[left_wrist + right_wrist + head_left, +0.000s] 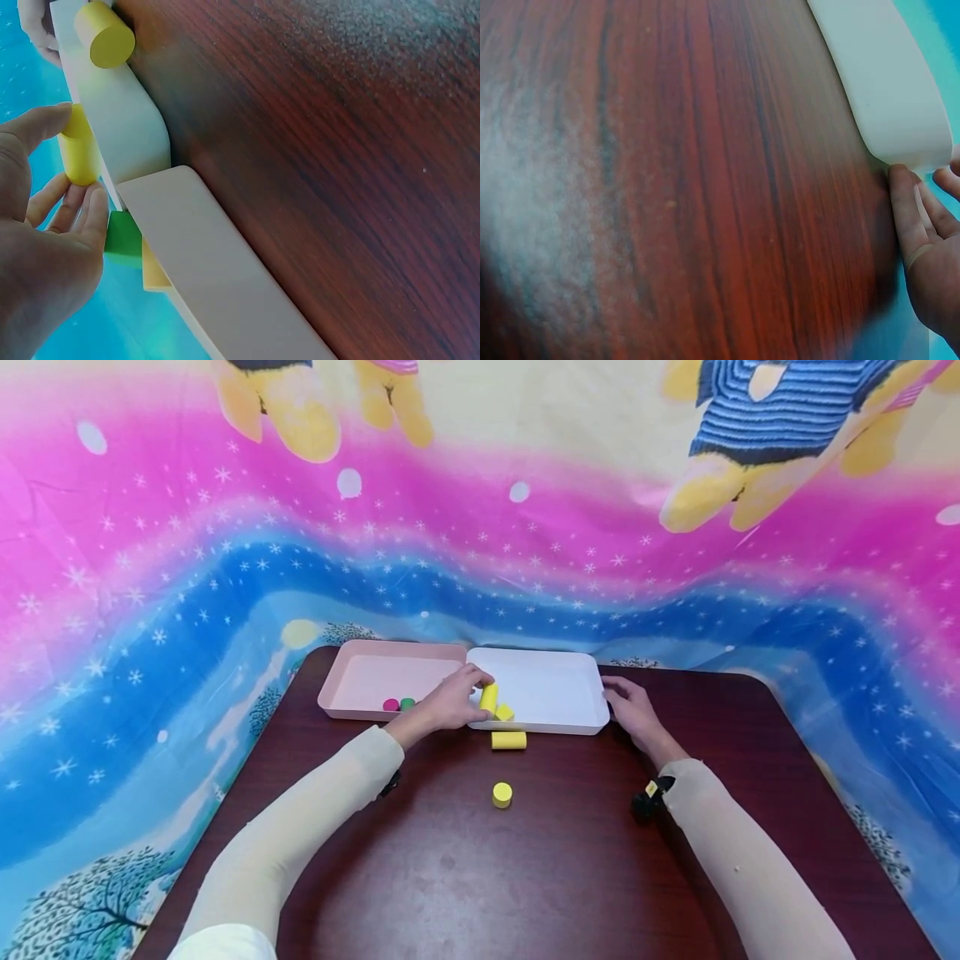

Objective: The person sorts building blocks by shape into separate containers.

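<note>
A yellow cylinder [489,697] hangs over the near-left corner of a white tray [555,681], pinched between thumb and fingertips of the left hand [453,697]. The right hand [628,703] rests its relaxed fingers against the tray's right edge. Two more yellow cylinders [508,740] lie on the dark wooden table [570,860]; a pink tray [375,677] sits alongside.
</note>
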{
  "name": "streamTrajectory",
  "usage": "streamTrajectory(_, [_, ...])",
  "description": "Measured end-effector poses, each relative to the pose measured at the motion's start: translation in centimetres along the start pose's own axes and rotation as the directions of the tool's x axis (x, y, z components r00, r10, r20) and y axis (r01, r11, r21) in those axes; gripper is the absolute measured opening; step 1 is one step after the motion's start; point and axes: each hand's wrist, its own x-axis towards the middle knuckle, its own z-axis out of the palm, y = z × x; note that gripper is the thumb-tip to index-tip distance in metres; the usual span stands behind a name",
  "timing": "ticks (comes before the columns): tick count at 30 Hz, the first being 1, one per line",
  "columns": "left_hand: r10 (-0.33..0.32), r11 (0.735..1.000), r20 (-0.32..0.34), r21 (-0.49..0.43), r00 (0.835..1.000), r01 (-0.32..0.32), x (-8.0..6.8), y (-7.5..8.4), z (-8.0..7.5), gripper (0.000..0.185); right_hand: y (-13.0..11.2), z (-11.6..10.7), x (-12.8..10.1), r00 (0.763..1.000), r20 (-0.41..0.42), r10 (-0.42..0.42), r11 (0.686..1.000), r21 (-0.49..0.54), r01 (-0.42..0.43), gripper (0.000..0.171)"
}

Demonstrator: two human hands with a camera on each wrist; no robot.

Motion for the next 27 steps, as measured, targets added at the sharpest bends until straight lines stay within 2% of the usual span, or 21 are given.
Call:
streamTrajectory(7, [-0.010,1.000,-0.009,0.023,1.000,0.010,-0.1,0.0,0.2,0.063,-0.2,0.1,-0.2,1.000,-0.004,-0.003,1.000,-0.009,0.003,0.051])
streamTrajectory(10, [-0.022,0.999,-0.009,0.026,1.000,0.023,-0.2,0.0,0.2,0.063,-1.5,0.1,-1.0,1.000,0.010,0.005,1.000,-0.007,-0.005,0.051])
streamTrajectory(14, [-0.027,0.999,-0.007,0.034,1.000,0.027,-0.3,0.0,0.2,0.062,-1.4,0.2,-1.1,1.000,0.003,-0.009,1.000,-0.021,0.009,0.050])
streamTrajectory(17, [-0.024,0.999,-0.006,0.036,1.000,0.024,-0.4,0.0,0.1,0.062,-0.2,0.2,-0.5,1.000,-0.014,-0.028,0.999,-0.028,0.028,0.051])
streamTrajectory(27, [0.007,1.000,-0.017,0.001,1.000,-0.007,-0.6,0.4,-0.4,0.062,-0.2,0.2,-0.4,0.999,-0.017,-0.030,0.999,-0.033,0.030,0.050])
